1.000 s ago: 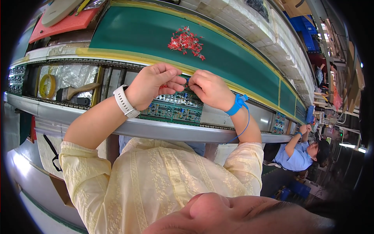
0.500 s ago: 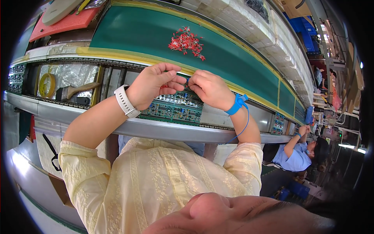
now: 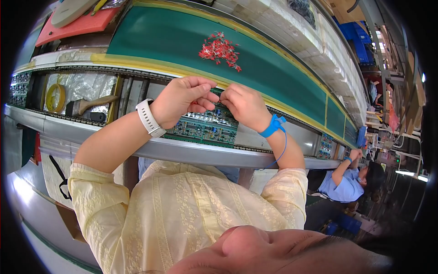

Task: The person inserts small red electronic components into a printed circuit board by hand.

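My left hand [image 3: 182, 101], with a white watch band at its wrist, is half curled around a few small red LEDs [image 3: 195, 102] that show between the fingers. Close beside it, my right hand [image 3: 245, 106] has thumb and fingertips pinched together; what they hold is too small to make out. A blue wrist strap [image 3: 273, 126] with a cord circles that wrist. Both hands are over a green circuit board [image 3: 200, 131] full of small parts, lying in the conveyor track. Beyond them, a loose pile of red LEDs with wire leads [image 3: 219, 49] rests on the green work surface [image 3: 155, 34].
Left of the board lie a brush [image 3: 89, 105] and a yellow tape roll [image 3: 55, 98] on clear plastic. A metal rail [image 3: 191, 153] runs along my side of the track. A red foam sheet [image 3: 75, 27] is at far left. Another person [image 3: 342, 182] works farther right.
My right hand has shifted slightly left, its fingertips coming nearer my left hand. The left hand has moved slightly, its fingers still curled. The LED pile looks the same.
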